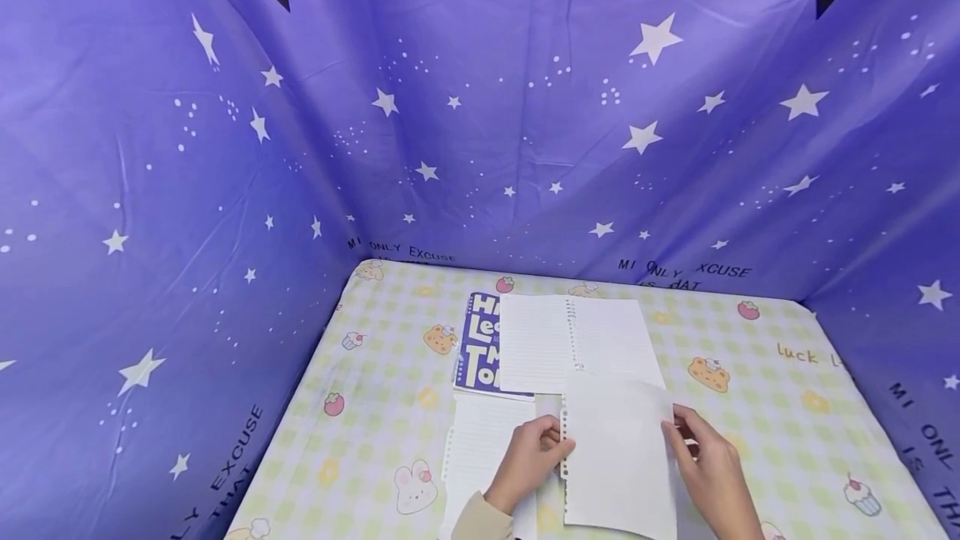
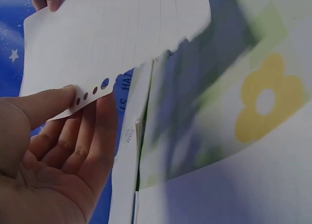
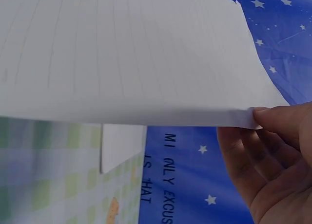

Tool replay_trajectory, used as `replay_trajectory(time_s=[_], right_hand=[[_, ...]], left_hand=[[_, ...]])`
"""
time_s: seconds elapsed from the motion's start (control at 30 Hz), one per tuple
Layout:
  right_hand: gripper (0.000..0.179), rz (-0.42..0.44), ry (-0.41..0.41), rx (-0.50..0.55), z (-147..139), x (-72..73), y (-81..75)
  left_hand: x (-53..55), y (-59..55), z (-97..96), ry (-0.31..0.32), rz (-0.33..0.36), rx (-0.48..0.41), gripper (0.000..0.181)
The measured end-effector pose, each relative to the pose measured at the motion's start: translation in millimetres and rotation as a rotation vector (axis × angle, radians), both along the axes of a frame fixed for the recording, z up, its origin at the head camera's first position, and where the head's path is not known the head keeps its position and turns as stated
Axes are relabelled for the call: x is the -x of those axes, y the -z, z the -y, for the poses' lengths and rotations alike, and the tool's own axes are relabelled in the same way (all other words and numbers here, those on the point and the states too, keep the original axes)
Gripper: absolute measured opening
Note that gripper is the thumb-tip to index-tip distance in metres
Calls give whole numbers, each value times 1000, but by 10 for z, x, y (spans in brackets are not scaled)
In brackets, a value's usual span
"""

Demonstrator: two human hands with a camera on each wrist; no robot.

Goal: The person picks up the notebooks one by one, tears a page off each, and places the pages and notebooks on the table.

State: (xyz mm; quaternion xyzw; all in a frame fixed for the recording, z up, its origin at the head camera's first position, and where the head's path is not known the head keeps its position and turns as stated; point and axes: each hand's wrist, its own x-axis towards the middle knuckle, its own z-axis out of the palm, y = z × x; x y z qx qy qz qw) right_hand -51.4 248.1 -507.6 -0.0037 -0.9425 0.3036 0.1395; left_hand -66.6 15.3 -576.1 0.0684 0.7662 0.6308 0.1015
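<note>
A loose lined sheet of paper (image 1: 618, 469) with a row of punched holes along its left edge is held up over the table. My left hand (image 1: 531, 452) pinches it at the holed edge, thumb on top and fingers beneath, as the left wrist view shows. On the opposite edge, my right hand (image 1: 705, 450) pinches the sheet between thumb and fingers near a corner; there the paper (image 3: 146, 63) bends slightly. Just beyond the sheet lies an open ring-bound notebook (image 1: 534, 344) with lined pages, its lower right part overlapped by the sheet in the head view.
A purple cover (image 1: 471, 344) with large pale lettering shows under the notebook's left side. Another holed, lined sheet (image 1: 476, 444) lies on the table by my left forearm. The checked tablecloth (image 1: 375, 415) has cartoon prints. Blue star-patterned curtains (image 1: 487, 132) enclose the table's back and sides.
</note>
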Motion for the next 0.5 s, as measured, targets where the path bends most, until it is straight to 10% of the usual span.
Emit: replay_trajectory(time_s=[0.5], right_hand=[[30, 281, -27, 32, -119, 113, 299]], left_hand=[[-69, 120, -70, -6, -35, 128, 11]])
